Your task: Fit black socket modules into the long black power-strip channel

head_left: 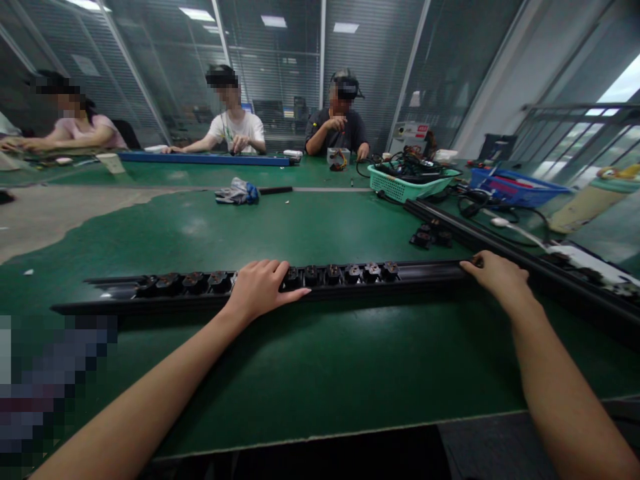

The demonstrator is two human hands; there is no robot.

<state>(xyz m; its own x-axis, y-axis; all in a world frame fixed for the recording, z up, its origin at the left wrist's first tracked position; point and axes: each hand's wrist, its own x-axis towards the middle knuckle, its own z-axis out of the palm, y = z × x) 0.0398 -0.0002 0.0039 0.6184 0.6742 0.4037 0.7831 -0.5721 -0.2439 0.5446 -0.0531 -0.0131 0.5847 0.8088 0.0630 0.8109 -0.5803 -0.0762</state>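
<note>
A long black channel (430, 272) lies across the green table in front of me. A row of black socket modules (333, 273) sits in it, spread over its left and middle parts. My left hand (261, 285) is laid over the row, its fingers bent over the far side and its thumb along the near edge, covering some of the sockets. At the channel's right end, my right hand (500, 277) is closed with thumb and fingers together. Something small and dark shows at its fingertips, too covered to tell whether it is a socket or the channel's end.
Another black channel (470, 233) runs diagonally at the right, beside loose black sockets (430, 235). Behind are a green basket (400, 190) of cables, a blue basket (520, 190) and a glove (237, 191). Several people sit across the table, one at a blue bar (200, 159).
</note>
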